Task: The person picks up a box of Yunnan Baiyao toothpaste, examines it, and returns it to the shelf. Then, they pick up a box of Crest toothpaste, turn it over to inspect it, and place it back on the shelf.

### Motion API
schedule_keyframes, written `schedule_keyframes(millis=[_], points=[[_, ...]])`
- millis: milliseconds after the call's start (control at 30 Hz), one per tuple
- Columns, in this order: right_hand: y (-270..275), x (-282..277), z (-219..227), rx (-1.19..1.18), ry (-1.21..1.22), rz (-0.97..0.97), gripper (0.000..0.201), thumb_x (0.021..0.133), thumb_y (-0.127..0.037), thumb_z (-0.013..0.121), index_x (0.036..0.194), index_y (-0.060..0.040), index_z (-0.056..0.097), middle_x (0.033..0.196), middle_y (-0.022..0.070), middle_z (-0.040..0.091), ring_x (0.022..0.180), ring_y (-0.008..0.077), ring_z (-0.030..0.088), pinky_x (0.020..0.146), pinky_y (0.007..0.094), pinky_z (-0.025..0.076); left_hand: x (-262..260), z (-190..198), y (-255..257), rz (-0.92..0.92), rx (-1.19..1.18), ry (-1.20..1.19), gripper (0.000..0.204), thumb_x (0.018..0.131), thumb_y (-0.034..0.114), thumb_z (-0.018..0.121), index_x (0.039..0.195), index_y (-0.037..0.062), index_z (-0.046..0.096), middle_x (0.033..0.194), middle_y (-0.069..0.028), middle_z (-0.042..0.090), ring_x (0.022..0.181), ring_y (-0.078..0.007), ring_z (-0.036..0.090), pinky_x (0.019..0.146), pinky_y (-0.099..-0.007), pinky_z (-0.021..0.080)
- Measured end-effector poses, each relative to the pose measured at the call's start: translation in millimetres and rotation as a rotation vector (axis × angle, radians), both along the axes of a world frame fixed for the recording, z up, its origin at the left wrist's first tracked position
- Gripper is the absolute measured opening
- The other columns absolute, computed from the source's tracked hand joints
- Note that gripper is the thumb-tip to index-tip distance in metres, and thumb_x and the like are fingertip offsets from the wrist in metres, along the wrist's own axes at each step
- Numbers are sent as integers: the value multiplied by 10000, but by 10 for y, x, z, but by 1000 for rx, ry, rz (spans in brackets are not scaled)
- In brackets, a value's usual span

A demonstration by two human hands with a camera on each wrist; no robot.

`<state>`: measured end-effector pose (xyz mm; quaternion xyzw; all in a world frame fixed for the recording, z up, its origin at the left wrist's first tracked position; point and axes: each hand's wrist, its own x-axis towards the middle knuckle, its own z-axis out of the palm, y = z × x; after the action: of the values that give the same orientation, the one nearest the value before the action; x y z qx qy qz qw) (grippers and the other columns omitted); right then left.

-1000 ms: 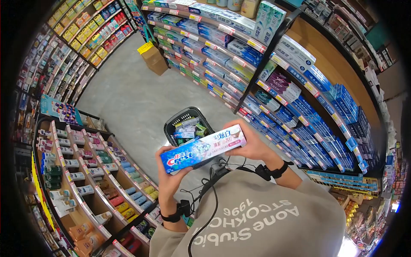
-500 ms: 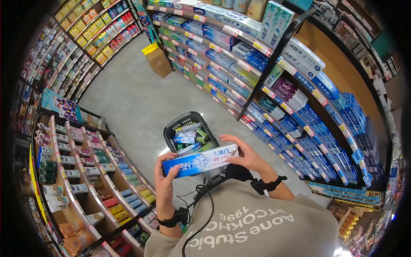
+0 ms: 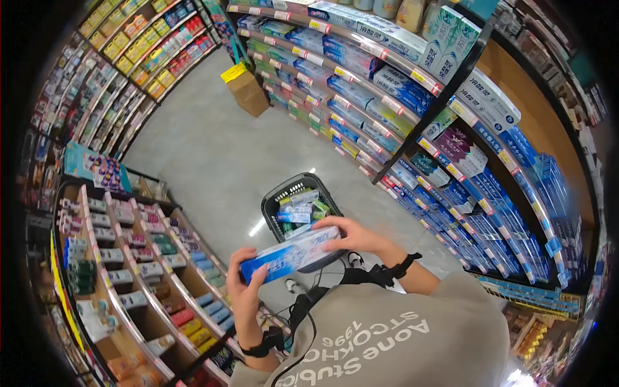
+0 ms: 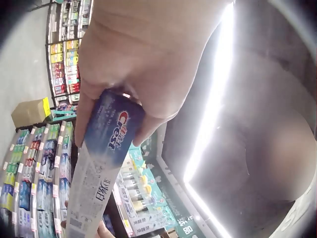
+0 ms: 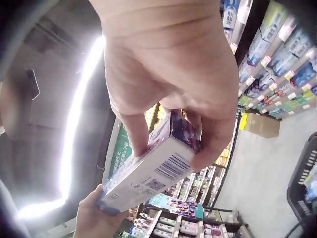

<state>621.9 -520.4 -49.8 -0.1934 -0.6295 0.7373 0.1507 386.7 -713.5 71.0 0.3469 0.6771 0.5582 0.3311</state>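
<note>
Nearest you, your left hand (image 3: 245,284) pinches the blue end of the Crest box (image 3: 284,258) between thumb and fingers, while your right hand (image 3: 351,237) pinches its pale end likewise; the box is held aloft on your side of the black basket (image 3: 331,198), overlapping its near end in the head view. The basket contains assorted small packages; left of it stands a display of tubes and bottles (image 3: 122,258), right of it the toothpaste shelves (image 3: 361,84), and beyond it, well apart, a brown carton (image 3: 248,93).
</note>
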Motion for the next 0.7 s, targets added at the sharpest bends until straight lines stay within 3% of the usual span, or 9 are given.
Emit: schedule_keyframes(millis=[133, 233, 333, 367, 400, 467, 500, 667, 700], points=[[-238, -669, 131, 48, -89, -37, 522, 922, -189, 780, 1387, -44, 593, 1325, 66, 631, 1168, 160, 604, 974, 326, 507, -789, -283, -265, 57, 6, -70, 318, 860, 82, 746, 1149, 36, 623, 1206, -87, 612, 1108, -178, 563, 994, -295, 434], [-437, -1248, 46, -219, -72, -114, 494, 944, -174, 749, 1389, -34, 584, 1349, 74, 617, 1148, 166, 622, 947, 317, 527, -1566, -528, -367, 33, 44, -95, 321, 873, 89, 739, 1167, 38, 622, 1201, -77, 613, 1085, -170, 570, 977, -293, 450], [-708, -1981, 36, -295, -67, -242, 463, 969, -165, 714, 1390, -27, 579, 1343, 86, 620, 1144, 166, 630, 935, 314, 538, -2375, -642, -472, 11, 51, -170, 308, 889, 95, 738, 1167, 39, 618, 1156, -73, 609, 1062, -163, 580, 911, -267, 477], [-818, -2230, 9, -281, -73, -279, 442, 978, -224, 708, 1381, -80, 597, 1172, 54, 687, 1047, 128, 644, 827, 278, 548, -2608, -671, -532, 26, 50, -191, 306, 893, 104, 741, 1166, 40, 616, 1136, -68, 609, 1040, -160, 587, 879, -263, 491], [-880, -2449, -2, -254, -101, -268, 447, 977, -230, 709, 1384, -83, 596, 1167, 56, 688, 1034, 128, 645, 828, 281, 547, -2865, -673, -575, 36, 51, -200, 306, 897, 112, 744, 1165, 42, 614, 1116, -63, 608, 1018, -157, 594, 846, -258, 506], [-881, -2795, 30, -188, -154, -225, 459, 976, -244, 713, 1391, -88, 595, 1157, 60, 689, 1009, 126, 646, 830, 287, 545, -3348, -724, -697, 39, -10, -291, 295, 896, 84, 741, 1160, 38, 619, 1144, -74, 605, 1058, -169, 576, 928, -289, 472], [-816, -2890, 271, -180, -278, -174, 494, 995, -199, 691, 1456, -89, 554, 1277, 95, 660, 1139, 167, 635, 957, 319, 530, -3567, -738, -751, 45, -39, -331, 291, 895, 70, 740, 1158, 35, 621, 1158, -80, 603, 1077, -174, 567, 969, -304, 455], [-238, -2983, -79, 218, -335, -413, 442, 953, -211, 734, 1350, -53, 621, 1230, 112, 703, 1083, 166, 664, 906, 332, 542, -4211, -822, -682, 17, 9, -223, 298, 913, 82, 744, 1176, 36, 610, 1131, -63, 588, 1012, -148, 563, 914, -275, 465], [-100, -2941, -67, 201, -433, -467, 429, 936, -224, 745, 1316, -54, 642, 1187, 110, 722, 1035, 168, 679, 894, 341, 555, -4315, -853, -643, 0, 16, -203, 305, 914, 80, 745, 1182, 37, 607, 1126, -61, 586, 1002, -143, 561, 905, -268, 465]])
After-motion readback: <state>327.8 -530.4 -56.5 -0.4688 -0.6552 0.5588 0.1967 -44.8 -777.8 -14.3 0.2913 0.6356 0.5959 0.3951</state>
